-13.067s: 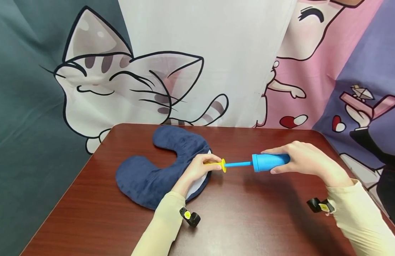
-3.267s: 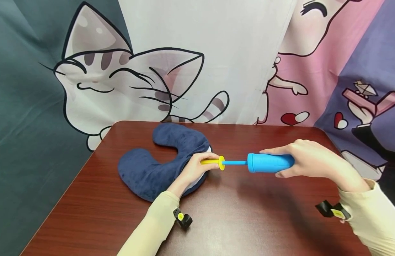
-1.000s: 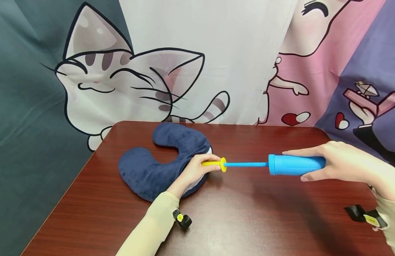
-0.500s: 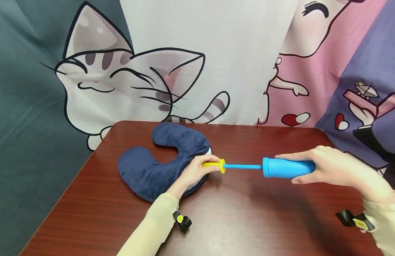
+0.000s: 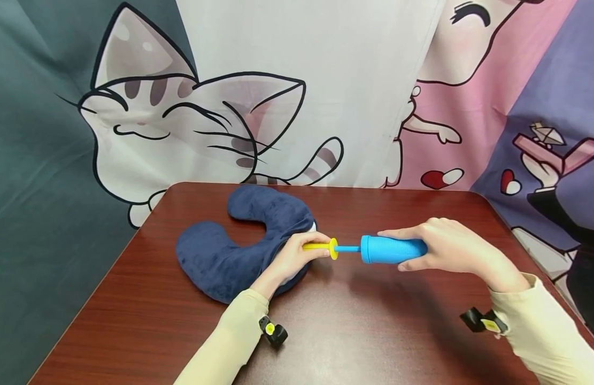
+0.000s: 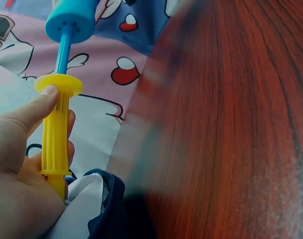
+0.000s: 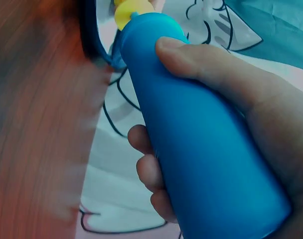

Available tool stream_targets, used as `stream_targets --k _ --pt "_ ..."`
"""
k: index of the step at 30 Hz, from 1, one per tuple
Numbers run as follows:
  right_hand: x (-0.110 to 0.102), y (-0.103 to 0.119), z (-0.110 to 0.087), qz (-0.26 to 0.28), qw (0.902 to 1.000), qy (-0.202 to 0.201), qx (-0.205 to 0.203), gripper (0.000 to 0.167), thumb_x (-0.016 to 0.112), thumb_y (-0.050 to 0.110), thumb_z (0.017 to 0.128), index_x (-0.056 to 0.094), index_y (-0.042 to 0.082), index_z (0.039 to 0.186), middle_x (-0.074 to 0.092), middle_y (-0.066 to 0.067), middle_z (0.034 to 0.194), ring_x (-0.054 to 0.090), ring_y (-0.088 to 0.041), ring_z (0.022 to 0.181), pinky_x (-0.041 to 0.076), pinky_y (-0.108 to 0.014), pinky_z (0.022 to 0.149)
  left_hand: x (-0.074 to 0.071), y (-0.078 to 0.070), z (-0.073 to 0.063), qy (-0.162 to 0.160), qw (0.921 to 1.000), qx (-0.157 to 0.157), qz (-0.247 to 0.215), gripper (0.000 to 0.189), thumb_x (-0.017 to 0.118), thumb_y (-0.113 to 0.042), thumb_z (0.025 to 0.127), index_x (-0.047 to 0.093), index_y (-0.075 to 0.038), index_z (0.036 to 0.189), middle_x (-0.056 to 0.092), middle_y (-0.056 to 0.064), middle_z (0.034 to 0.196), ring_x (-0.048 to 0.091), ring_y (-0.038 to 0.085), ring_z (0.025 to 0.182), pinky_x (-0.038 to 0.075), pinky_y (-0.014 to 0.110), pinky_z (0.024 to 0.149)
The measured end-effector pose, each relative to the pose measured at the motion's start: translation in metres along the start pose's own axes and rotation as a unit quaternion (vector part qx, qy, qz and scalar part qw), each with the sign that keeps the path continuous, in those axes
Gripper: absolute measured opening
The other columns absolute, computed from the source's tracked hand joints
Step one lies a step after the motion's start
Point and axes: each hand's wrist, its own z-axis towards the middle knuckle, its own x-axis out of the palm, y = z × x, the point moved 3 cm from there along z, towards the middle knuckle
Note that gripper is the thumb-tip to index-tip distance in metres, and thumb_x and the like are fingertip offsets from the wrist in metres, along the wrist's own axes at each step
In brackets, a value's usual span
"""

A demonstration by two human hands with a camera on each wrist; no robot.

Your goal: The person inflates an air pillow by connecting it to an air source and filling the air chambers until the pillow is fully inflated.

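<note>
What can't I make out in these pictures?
Head view: far end of the yellow handle, behind left hand.
Head view: rear of the blue pump, covered by right hand.
Left wrist view: most of the pump, cut by top edge.
Right wrist view: edge of table, blurred.

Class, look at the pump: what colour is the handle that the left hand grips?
Yellow. The handle shows best in the left wrist view.
</note>
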Motion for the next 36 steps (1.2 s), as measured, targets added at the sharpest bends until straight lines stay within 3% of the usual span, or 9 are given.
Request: stream_targets --k 15,24,36 --pt "0.025 0.028 0.045 -0.010 0.9991 0.006 -0.042 0.064 0.084 0.048 0.073 0.063 0.033 0.132 0.075 0.005 0.102 0.061 -0.009 0.075 0.049 -0.029 0.066 0.000 0.001 0.000 -0.001 0.9995 0.016 0.028 0.027 0.069 -0.014 0.092 0.070 -0.009 0.118 0.069 0.010 0.118 0.059 0.015 0.096 0.050 0.024 0.084" --pt "0.024 0.029 0.044 -0.017 0.9994 0.011 -0.029 0.065 0.085 0.046 0.072 0.063 0.033 0.131 0.074 0.004 0.103 0.061 -0.011 0.076 0.050 -0.031 0.067 0.001 0.004 0.001 -0.014 0.9979 0.045 0.045 0.027 0.069 -0.015 0.092 0.069 -0.008 0.118 0.070 0.010 0.117 0.060 0.012 0.094 0.051 0.024 0.083" --pt "0.016 0.021 0.034 -0.005 0.9996 0.024 -0.015 0.069 0.084 0.049 0.072 0.060 0.036 0.135 0.073 0.006 0.106 0.059 -0.011 0.080 0.047 -0.029 0.068 -0.003 0.001 0.002 0.001 0.9991 0.012 0.040 0.028 0.072 -0.019 0.091 0.071 -0.013 0.118 0.070 0.007 0.117 0.060 0.013 0.095 0.051 0.024 0.083"
